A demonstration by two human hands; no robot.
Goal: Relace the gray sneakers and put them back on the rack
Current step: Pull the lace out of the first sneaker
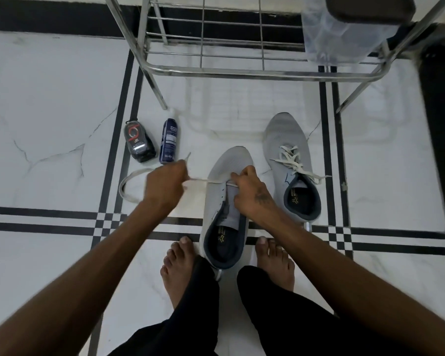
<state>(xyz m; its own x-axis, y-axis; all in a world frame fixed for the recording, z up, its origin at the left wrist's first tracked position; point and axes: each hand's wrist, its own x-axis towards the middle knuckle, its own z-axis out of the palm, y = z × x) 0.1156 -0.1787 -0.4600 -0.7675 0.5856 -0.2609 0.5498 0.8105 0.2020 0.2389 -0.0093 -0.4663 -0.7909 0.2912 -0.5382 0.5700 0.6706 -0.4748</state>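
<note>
A gray sneaker (222, 201) lies on the floor between my bare feet, toe pointing away. A white lace (129, 183) runs through its front eyelets and loops out to the left on the tiles. My left hand (165, 186) pinches the lace left of the shoe and holds it taut. My right hand (249, 194) rests on the shoe's tongue, fingers pinching the lace at the eyelets. A second gray sneaker (290, 165), laced in white, lies to the right. The metal shoe rack (242, 70) stands just beyond both shoes.
A dark shoe-polish bottle (139, 142) and a blue spray can (168, 141) lie on the white marble floor left of the rack leg. A plastic-wrapped item (344, 29) sits on the rack's right side. Black inlay stripes cross the tiles.
</note>
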